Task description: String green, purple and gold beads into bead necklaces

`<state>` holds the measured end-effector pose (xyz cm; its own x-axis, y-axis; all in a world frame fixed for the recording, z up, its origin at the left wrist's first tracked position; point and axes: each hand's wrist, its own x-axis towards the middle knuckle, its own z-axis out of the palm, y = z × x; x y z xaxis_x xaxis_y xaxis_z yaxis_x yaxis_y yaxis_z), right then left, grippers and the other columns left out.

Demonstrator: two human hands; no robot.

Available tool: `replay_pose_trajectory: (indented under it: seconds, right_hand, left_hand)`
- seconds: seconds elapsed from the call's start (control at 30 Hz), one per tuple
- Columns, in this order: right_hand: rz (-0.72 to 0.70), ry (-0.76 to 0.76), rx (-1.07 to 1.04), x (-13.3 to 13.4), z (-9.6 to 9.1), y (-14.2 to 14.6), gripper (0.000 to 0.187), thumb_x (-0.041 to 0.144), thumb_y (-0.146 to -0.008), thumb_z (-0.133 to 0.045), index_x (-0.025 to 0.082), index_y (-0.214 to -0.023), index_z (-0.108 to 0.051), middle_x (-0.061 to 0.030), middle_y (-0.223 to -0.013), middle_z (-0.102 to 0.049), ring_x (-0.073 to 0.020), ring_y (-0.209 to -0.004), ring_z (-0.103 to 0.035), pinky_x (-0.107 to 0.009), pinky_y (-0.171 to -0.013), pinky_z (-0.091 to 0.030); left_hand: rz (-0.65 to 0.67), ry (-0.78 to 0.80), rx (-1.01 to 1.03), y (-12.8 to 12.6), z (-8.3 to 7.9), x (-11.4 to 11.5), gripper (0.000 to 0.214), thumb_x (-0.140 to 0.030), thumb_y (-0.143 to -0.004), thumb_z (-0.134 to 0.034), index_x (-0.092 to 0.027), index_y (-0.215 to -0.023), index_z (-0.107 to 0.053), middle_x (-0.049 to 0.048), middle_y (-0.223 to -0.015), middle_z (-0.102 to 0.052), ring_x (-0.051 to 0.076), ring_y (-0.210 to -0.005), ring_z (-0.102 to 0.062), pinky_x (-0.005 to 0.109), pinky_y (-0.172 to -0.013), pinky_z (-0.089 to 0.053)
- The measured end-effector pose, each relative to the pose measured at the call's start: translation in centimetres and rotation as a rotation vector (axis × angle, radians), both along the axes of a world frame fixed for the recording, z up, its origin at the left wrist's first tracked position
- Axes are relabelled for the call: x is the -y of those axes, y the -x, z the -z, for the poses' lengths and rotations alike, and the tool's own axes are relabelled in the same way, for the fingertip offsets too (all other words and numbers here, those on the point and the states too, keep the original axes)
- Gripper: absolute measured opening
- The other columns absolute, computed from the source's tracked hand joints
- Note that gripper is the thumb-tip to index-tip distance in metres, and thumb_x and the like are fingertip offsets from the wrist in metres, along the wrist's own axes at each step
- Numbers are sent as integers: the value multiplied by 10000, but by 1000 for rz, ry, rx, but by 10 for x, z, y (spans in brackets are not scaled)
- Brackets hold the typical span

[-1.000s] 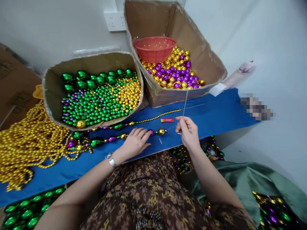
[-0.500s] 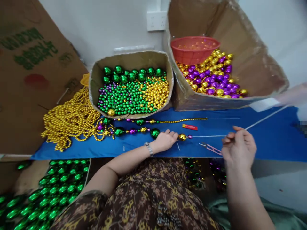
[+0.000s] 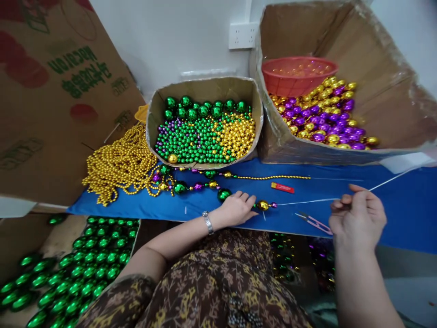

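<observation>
My left hand, with a metal watch on its wrist, is curled over a bead strand of green, purple and gold beads. A large green bead shows at its wrist side; a gold bead and a small purple bead lie past its fingertips. From these beads a thin white string runs taut to my right hand. My right hand is closed on the string, whose free length extends up to the right. Pink-handled thread snips lie just left of my right hand.
A cut-down carton holds green, gold and purple beads. Right of it, a taller box contains gold and purple beads and a red basket. Gold bead chains pile up at left. A red lighter-like item lies on the blue cloth.
The whole view has swung, so the boxes and table appear farther right. My left thumb now shows stretched out beside the strand. Both hands stay on the strand and string.
</observation>
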<state>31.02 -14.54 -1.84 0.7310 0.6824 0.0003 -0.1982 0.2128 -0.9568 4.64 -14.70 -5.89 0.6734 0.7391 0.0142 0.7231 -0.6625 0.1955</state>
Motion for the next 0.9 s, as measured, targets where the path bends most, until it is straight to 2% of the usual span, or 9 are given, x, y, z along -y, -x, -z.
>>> replay_pose_trajectory:
  seconds: [0.07, 0.13, 0.27, 0.37, 0.5, 0.6, 0.73, 0.83, 0.9]
  right_hand:
    - [2, -26, 21, -1, -1, -1, 250, 378, -774, -743, 167, -787, -609, 63, -500, -471, -52, -436, -416, -169, -415, -352]
    - [4, -37, 34, -1, -1, -4, 261, 386, -764, -749, 167, -792, -609, 61, -507, -477, -54, -449, -422, -168, -423, -360]
    - [-2, -7, 23, 0, 1, -4, 314, 426, -738, -764, 162, -815, -611, 55, -535, -483, -55, -467, -441, -179, -437, -368]
    - [-73, 2, 27, 3, 8, 8, 390, 483, -689, -788, 159, -831, -624, 57, -545, -487, -56, -469, -440, -186, -439, -365]
    - [-213, 44, 101, 5, 20, 31, 437, 545, -702, -757, 160, -885, -657, 51, -577, -520, -63, -494, -457, -192, -470, -380]
    - [-273, 76, 154, 4, 24, 40, 445, 575, -741, -712, 171, -919, -667, 52, -592, -526, -67, -507, -468, -196, -494, -396]
    - [-281, 90, 222, 1, 29, 39, 436, 577, -782, -675, 178, -957, -671, 44, -608, -527, -80, -529, -486, -207, -514, -412]
    - [-302, 107, 316, 2, 33, 36, 388, 547, -833, -631, 186, -967, -675, 32, -618, -532, -99, -545, -505, -223, -523, -429]
    - [-328, 123, 398, 3, 35, 37, 349, 522, -864, -600, 196, -961, -679, 25, -615, -536, -111, -547, -519, -234, -532, -446]
  left_hand:
    - [9, -70, -3, 14, -5, -2, 538, -495, -916, -497, -136, -1315, -474, 177, -1188, -584, 335, -1187, -490, 500, -992, -409]
    - [-39, -79, -61, 30, -7, -7, 609, -499, -878, -562, -151, -1363, -443, 188, -1252, -553, 363, -1210, -475, 536, -1006, -376]
    - [-141, 15, -229, 66, -7, -15, 648, -378, -841, -641, -143, -1395, -403, 167, -1086, -608, 305, -977, -601, 422, -818, -470]
    - [-188, 11, -355, 91, -12, -15, 621, -313, -807, -671, -133, -1354, -439, 152, -1028, -625, 300, -919, -610, 385, -738, -476]
    - [-244, 8, -457, 118, -30, -13, 573, -319, -737, -743, -130, -1236, -537, 155, -1002, -641, 325, -915, -616, 355, -651, -477]
    - [-214, 2, -349, 130, -55, -22, 422, -404, -789, -696, -136, -1103, -609, 136, -936, -660, 292, -866, -634, 333, -635, -471]
    - [-220, -36, 23, 131, -91, -71, 310, -453, -917, -515, -177, -967, -647, 43, -782, -666, 160, -678, -609, 271, -639, -440]
    - [-364, -167, 147, 125, -104, -141, 308, -418, -920, -520, -142, -987, -640, 51, -816, -664, 154, -705, -588, 270, -698, -442]
    - [-476, -212, 143, 119, -104, -194, 316, -343, -920, -530, -91, -1094, -608, 100, -989, -661, 186, -875, -586, 299, -834, -441]
